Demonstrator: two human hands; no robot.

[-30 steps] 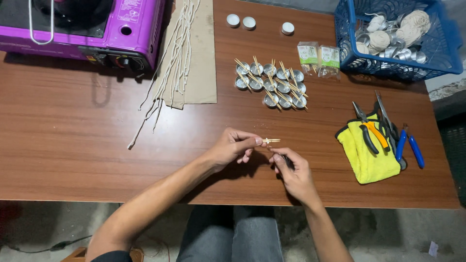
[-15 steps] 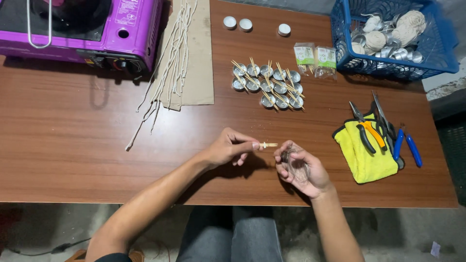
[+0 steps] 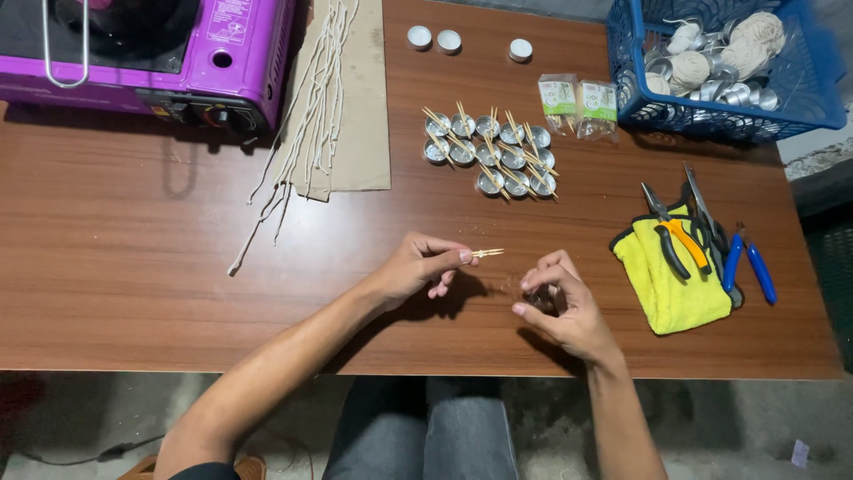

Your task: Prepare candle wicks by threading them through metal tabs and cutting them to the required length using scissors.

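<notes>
Hands apart over counter, sticks pinched in left.
Left hand pinches small wooden sticks just right of its fingertips; right hand curled, grip unclear. Beyond: metal cups, blue basket.

Short pale wooden sticks, level, pinched above the brown tabletop.

A brown wood-grain counter carries a purple stove at its far left corner, cardboard with pale strings beside it, clustered foil cups mid-far, a blue basket at the far right corner, and a yellow cloth under pliers by the right edge.
</notes>
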